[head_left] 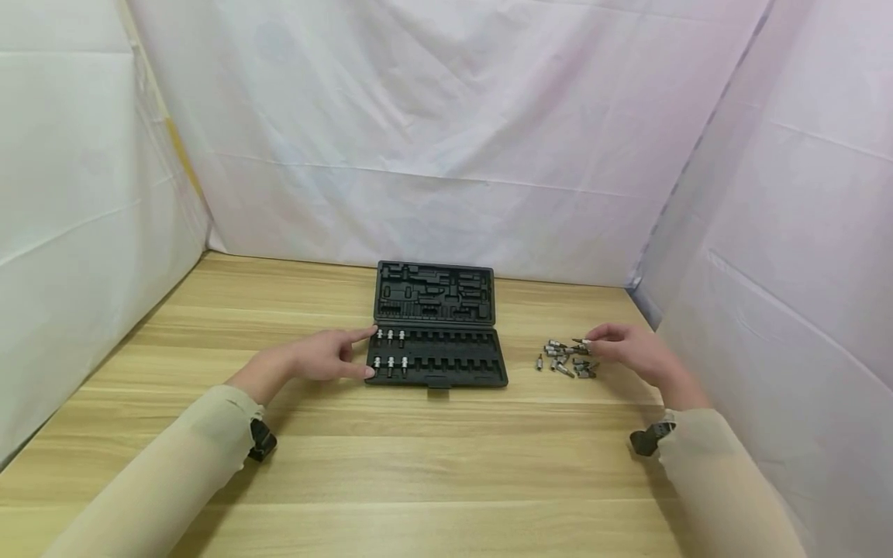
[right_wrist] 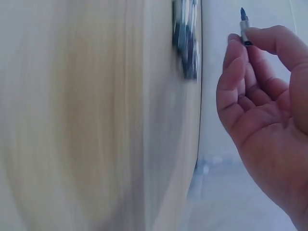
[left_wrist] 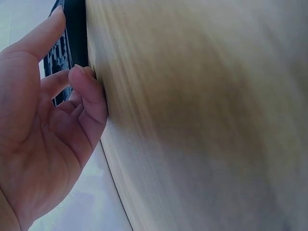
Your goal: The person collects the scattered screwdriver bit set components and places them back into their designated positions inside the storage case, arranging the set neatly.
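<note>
Pale sleeves (head_left: 160, 473) are extending over the table (head_left: 418, 465). The left hand (head_left: 317, 356) is spreading thumb and index finger, touching the left side of an open black case (head_left: 438, 380) that is holding six sockets (head_left: 391, 363). The right hand (head_left: 631, 353) is pinching one bit socket (right_wrist: 244, 25) beside a loose pile (head_left: 561, 366) lying right of the case.

White-sheeted booth (head_left: 432, 139), wood-grain tabletop (head_left: 418, 457)
</note>
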Available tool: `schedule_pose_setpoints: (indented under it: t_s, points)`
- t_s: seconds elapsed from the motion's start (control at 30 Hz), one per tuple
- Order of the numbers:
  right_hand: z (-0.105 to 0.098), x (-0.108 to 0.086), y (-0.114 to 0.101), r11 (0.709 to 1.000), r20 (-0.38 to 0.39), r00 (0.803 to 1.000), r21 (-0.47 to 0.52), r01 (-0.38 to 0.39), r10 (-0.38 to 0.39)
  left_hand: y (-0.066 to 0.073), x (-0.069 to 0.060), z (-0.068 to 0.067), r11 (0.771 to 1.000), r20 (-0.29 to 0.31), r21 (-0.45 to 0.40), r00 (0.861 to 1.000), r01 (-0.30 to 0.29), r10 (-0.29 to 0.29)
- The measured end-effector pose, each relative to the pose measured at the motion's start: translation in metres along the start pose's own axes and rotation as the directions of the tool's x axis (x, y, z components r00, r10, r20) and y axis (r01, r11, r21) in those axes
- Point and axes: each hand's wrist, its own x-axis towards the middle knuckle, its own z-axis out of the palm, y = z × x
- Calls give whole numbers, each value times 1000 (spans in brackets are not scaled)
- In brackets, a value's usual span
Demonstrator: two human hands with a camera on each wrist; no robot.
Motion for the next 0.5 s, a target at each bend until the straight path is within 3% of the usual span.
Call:
schedule_pose_setpoints:
  t_s: [0.2, 0.5]
  points:
    - [19, 14, -28, 991, 35, 999, 133, 26, -31, 0, 0, 0, 1000, 2, 14, 1000, 0, 0]
    - [44, 34, -65, 939, 26, 998, 342, 40, -52, -2, 1, 0, 1000, -1, 11, 1000, -4, 4]
